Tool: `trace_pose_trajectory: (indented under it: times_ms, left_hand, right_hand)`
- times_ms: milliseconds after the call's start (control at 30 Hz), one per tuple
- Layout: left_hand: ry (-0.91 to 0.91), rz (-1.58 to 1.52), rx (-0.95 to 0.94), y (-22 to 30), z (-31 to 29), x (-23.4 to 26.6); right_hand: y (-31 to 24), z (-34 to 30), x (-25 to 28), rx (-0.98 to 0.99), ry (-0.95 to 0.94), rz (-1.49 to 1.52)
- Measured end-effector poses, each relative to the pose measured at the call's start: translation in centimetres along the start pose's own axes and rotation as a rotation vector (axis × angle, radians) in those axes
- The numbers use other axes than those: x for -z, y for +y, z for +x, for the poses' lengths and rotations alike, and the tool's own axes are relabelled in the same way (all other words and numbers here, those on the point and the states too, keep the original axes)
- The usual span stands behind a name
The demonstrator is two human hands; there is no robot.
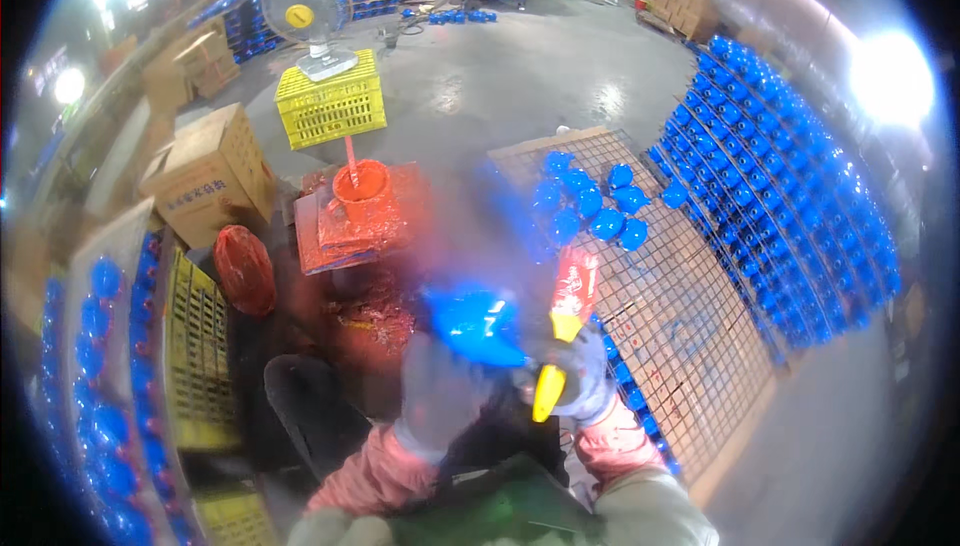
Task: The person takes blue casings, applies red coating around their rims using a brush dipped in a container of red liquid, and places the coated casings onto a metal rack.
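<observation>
My left hand (443,391), in a grey glove with a pink cuff, is closed on a glossy blue rounded piece (475,324) in front of my body. My right hand (592,378), also gloved, is wrapped round a hand tool (574,291) with a red body with white marks and yellow and black parts. I cannot make out its exact kind. The tool is close beside the blue piece; whether they touch is unclear. A dark and blue smear lies just beyond them. Several similar blue rounded pieces (603,223) lie loose on the wire rack to the right.
The wire rack (680,336) lies over brown board. Tall stacks of blue pieces (780,196) stand at far right, with more on racks (100,396) at left. A red bucket (361,191) stands ahead on a red-stained stand, near a carton (210,174), a yellow crate (332,106) and a fan (310,26).
</observation>
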State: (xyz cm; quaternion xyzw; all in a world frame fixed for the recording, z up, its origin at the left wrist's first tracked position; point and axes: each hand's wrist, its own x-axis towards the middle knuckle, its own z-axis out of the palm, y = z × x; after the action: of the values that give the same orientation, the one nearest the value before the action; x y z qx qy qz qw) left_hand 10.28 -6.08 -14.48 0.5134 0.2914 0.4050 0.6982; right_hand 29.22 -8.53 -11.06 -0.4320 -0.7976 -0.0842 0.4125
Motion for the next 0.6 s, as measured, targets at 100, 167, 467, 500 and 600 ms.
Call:
trace_pose_trajectory:
  times_ms: [100,167,467,500,600]
  left_hand:
    - [0.075,-0.325,-0.241,3.0,3.7,5.1]
    - [0.069,-0.374,-0.242,4.1,5.6,10.4]
    - [0.078,-0.763,-0.481,3.4,7.1,23.0]
    - [0.290,-0.500,-0.734,2.9,6.6,22.2]
    - [0.785,0.311,-0.944,2.4,4.8,24.4]
  right_hand:
    - [-0.8,2.0,-2.9,-0.107,-0.112,0.238]
    - [-0.2,3.4,-4.5,-0.256,-0.035,0.488]
    - [5.2,9.0,-15.8,-0.739,0.197,0.892]
    - [5.8,8.8,-17.4,-0.654,0.244,0.887]
    - [8.8,11.4,-23.8,-0.867,0.141,1.038]
